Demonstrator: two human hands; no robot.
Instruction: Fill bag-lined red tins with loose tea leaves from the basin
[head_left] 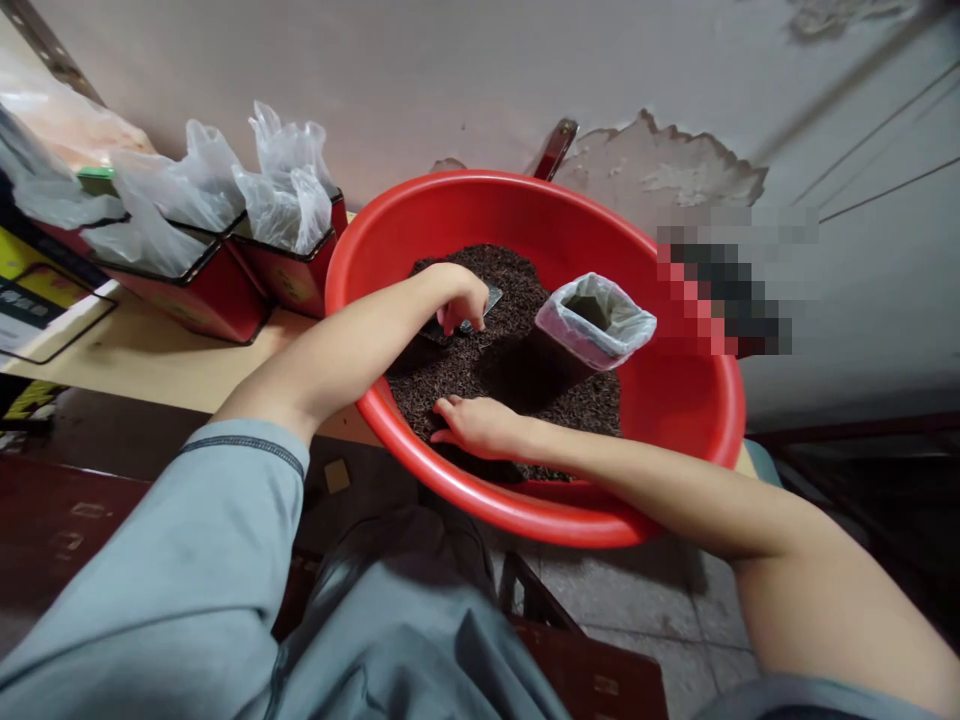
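Observation:
A large red basin holds a heap of dark brown, grain-like material. Above the heap's left part, my left hand has its fingers bent downward around a clear, shiny piece, partly hidden by the hand. My right hand rests at the near side of the heap, its fingers apart and touching the material, with nothing held. To the right of both hands, a pinkish container lined with a clear bag stands tilted in the heap, its mouth open.
Red tins lined with clear plastic bags stand on a pale wooden surface left of the basin. Behind is a wall with peeling plaster. A dark red stool is below the basin.

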